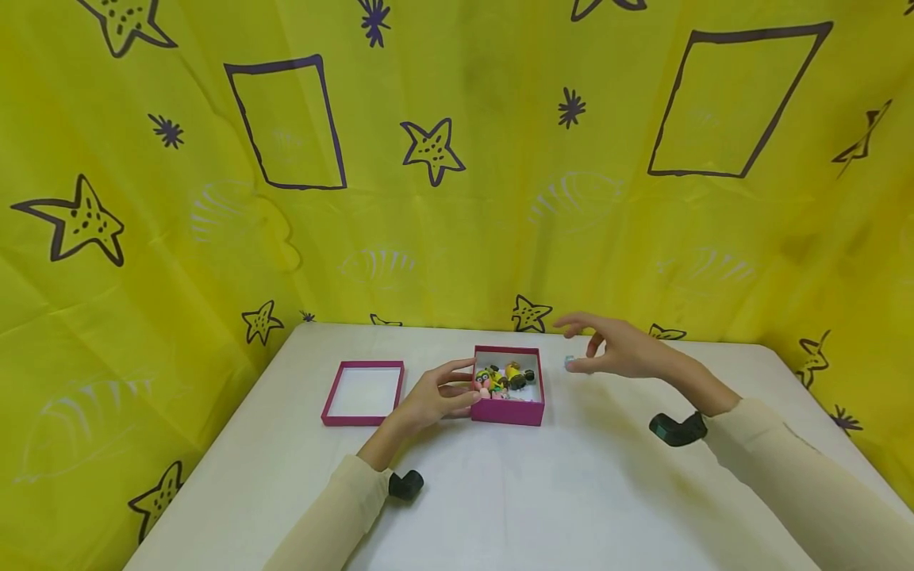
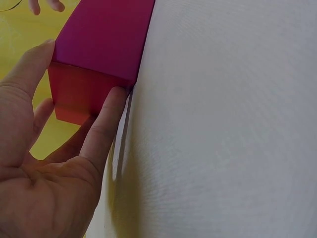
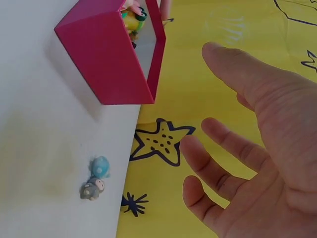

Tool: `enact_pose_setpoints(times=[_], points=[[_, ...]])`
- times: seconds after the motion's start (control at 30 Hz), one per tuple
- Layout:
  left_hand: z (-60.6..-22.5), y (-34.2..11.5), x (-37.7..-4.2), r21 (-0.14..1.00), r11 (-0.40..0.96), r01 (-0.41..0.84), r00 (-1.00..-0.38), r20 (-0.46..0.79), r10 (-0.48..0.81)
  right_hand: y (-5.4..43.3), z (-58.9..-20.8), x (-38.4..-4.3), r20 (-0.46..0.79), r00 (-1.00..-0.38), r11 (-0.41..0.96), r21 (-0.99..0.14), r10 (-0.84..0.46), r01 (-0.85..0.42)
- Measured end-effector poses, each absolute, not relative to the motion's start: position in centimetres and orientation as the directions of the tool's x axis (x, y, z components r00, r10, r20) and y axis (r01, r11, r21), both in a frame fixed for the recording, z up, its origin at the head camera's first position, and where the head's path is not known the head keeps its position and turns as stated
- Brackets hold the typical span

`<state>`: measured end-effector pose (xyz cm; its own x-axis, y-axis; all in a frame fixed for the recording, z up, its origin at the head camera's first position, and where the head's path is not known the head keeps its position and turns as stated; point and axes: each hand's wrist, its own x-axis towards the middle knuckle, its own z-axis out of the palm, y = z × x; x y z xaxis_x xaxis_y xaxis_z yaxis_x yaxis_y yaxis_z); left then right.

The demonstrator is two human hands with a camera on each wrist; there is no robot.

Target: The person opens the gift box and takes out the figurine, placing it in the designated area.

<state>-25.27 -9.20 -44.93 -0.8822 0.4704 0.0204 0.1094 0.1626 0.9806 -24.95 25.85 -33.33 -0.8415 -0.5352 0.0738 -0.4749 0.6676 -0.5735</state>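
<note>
My left hand rests against the left side of a magenta box, its fingers extended and touching that wall. In the left wrist view, fingertips lie on the box's corners. The open-topped box holds several colourful toy figurines, one with a yellow body and dark ends. To the right of the box, my right hand hovers with fingers spread, holding nothing. Beneath it on the table, a small light-blue figurine lies touching a grey one; the right hand's thumb overlaps them in the head view.
A shallow magenta lid with a white inside lies to the left of the box. The white table meets a yellow curtain printed with starfish along its back edge. Dark camera mounts sit on both sleeves.
</note>
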Motion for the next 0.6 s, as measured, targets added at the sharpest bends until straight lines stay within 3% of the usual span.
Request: enact_pose_setpoints(times=[0.6], points=[[-44.9,-9.2,-25.2,0.98,0.173,0.099,-0.884,0.007,0.467,22.8,-34.3,-26.1,0.103,-0.777,0.602,-0.573,-0.621,-0.557]])
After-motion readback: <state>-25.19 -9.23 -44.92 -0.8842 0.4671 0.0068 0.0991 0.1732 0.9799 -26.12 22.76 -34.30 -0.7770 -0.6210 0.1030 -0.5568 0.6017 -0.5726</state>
